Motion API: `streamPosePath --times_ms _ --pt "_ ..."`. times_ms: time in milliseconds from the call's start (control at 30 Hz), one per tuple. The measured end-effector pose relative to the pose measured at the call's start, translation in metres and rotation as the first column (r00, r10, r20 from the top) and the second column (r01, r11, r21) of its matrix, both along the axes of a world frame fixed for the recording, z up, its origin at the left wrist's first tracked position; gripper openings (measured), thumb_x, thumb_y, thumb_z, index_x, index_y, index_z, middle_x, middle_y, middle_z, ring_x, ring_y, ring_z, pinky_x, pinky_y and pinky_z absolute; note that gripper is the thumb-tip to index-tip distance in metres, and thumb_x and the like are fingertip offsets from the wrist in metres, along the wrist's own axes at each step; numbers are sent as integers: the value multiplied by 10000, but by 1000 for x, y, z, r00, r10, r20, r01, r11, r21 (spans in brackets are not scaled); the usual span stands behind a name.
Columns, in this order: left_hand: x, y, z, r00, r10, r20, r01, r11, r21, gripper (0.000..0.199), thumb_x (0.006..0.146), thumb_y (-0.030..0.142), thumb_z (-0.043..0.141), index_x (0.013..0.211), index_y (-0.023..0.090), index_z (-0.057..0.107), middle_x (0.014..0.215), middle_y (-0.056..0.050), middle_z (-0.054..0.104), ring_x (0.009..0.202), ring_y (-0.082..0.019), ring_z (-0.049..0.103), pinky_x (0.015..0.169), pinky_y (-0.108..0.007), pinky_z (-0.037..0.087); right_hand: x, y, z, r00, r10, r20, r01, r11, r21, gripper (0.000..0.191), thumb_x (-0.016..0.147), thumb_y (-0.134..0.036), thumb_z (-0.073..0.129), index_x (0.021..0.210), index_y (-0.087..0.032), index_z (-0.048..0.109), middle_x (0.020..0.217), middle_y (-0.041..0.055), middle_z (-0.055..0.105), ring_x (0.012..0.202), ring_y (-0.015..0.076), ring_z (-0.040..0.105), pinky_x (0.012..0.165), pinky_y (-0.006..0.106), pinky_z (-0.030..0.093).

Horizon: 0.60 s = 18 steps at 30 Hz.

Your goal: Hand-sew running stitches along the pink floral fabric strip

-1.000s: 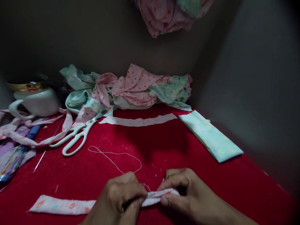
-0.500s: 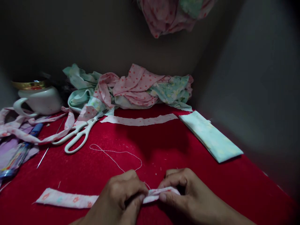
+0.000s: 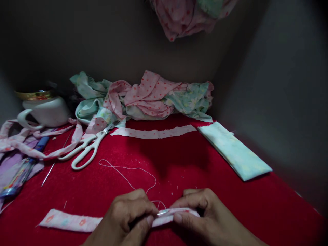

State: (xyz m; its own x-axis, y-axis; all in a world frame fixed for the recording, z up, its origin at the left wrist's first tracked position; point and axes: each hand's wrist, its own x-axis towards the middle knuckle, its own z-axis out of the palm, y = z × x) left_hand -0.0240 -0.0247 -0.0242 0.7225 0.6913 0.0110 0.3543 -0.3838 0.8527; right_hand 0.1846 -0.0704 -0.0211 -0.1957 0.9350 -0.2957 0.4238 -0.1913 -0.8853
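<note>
A folded pink fabric strip (image 3: 70, 220) with red and teal prints runs under my left hand (image 3: 132, 213) and on to my right hand (image 3: 197, 212). My right thumb and index finger pinch it near its right end. My left fingers are closed at the strip's upper edge. A thin, shiny sliver, apparently a needle (image 3: 162, 213), lies along the fabric by the left fingertips; whether those fingers hold it or the cloth, I cannot tell. White thread (image 3: 139, 168) loops on the red cloth (image 3: 256, 212) behind the hands.
White-handled scissors (image 3: 89, 150) lie left of centre. Beyond are a flat pale strip (image 3: 153, 134), a folded mint cloth (image 3: 235, 150) and heaped fabric (image 3: 151, 92). At left are a white mug (image 3: 48, 111), a metal rod (image 3: 48, 174) and a pen pack (image 3: 20, 177).
My left hand has shifted slightly left, and the shiny sliver now shows at its fingertips. A small thread loop has risen behind the strip. My right hand keeps its pinch.
</note>
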Motion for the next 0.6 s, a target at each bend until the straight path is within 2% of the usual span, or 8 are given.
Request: streamPosePath --times_ms 367,600 --pt "-3 -2 -2 999 29 -17 -30 998 -49 276 842 185 416 783 175 685 675 -28 583 631 -141 544 564 -234 369 -1 1 -2 1000 10 -1 -10 1000 22 233 804 -388 618 879 -230 771 622 19 559 593 133 465 525 239 315" --pt "-3 -1 -6 1000 -13 4 13 1000 2 269 850 180 422 766 170 677 649 -24 577 612 -138 549 546 -223 372 -1 0 -1 1000 -12 -24 12 1000 26 226 795 -373 630 860 -210 773 616 18 546 593 131 464 527 238 317"
